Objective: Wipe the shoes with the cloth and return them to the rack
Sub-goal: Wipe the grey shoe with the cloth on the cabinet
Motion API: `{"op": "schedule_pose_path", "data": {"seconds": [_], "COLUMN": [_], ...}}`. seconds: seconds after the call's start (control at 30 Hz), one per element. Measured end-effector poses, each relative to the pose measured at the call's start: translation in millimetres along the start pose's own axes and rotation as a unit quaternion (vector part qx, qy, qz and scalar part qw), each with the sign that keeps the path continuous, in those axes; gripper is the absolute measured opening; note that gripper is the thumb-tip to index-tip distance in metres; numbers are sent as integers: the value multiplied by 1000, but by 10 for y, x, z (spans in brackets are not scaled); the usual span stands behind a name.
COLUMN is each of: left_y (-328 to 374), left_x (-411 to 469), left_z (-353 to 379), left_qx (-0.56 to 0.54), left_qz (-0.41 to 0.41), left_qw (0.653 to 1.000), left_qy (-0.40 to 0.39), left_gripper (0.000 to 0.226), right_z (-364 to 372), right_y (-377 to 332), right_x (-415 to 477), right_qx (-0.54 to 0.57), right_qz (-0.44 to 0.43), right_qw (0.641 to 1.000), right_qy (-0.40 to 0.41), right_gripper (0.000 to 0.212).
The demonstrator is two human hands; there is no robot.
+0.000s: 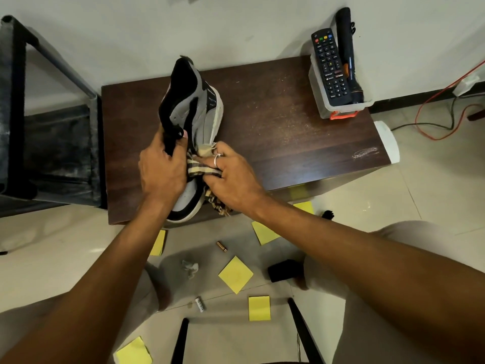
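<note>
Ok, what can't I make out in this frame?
Head view only.
- Shoe midsection: covered by the left hand, right hand and cloth.
- Cloth: mostly bunched under the right hand, so its full extent is hidden.
- Rack: cut off by the left edge, so most of it is unseen.
- Remote button labels: too small to read.

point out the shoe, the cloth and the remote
shoe (206, 115), head view, on its grey side panel.
cloth (202, 171), head view, on the striped fold against the shoe.
remote (329, 67), head view, on the middle of its keypad.
</note>
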State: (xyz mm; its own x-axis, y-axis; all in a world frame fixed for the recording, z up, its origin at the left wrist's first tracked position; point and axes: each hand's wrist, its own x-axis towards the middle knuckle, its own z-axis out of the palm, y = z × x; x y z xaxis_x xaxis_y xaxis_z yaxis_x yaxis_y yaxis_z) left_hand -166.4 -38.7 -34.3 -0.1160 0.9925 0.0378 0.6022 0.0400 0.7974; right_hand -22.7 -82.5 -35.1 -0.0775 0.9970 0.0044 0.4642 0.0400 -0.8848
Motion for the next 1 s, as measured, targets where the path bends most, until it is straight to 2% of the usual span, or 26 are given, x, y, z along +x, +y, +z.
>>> {"op": "schedule_pose_path", "data": {"seconds": [0.17,0.23,0.33,0.43,0.63,0.77,0.87,0.93,1.0], "left_y": [-19,-30,-69,-99,-105,-90,-75,-74,-80], "left_x": [19,42,69,71,91,76,80,82,80], "left_z": [-11,-6,21,38,45,41,44,43,43], "left_qx": [-36,-47,-53,-42,-40,-53,-56,-50,-51], "left_qz": [-14,-19,-21,-22,-34,-42,-41,-36,-36], "left_qw": [999,999,998,999,999,998,998,998,998], "left_qy": [-17,-18,-7,1,7,5,11,12,9], "left_gripper": [38,40,43,43,44,40,40,41,41], "right_z": [-169,-202,-114,-12,-50,-165,-187,-99,9], "right_y": [15,16,-14,10,86,117,36,-10,-1], "right_x": [50,87,67,20,-3,79,69,13,-37], "right_qx": [-10,-6,2,-5,-64,-104,-30,12,23], "right_qz": [-2,-14,-50,-51,-27,47,11,-33,-23], "right_qw": [998,999,998,999,998,993,996,998,999], "right_qy": [-62,-35,24,-7,13,38,84,45,13], "right_gripper": [13,13,33,42,34,19,28,38,42]}}
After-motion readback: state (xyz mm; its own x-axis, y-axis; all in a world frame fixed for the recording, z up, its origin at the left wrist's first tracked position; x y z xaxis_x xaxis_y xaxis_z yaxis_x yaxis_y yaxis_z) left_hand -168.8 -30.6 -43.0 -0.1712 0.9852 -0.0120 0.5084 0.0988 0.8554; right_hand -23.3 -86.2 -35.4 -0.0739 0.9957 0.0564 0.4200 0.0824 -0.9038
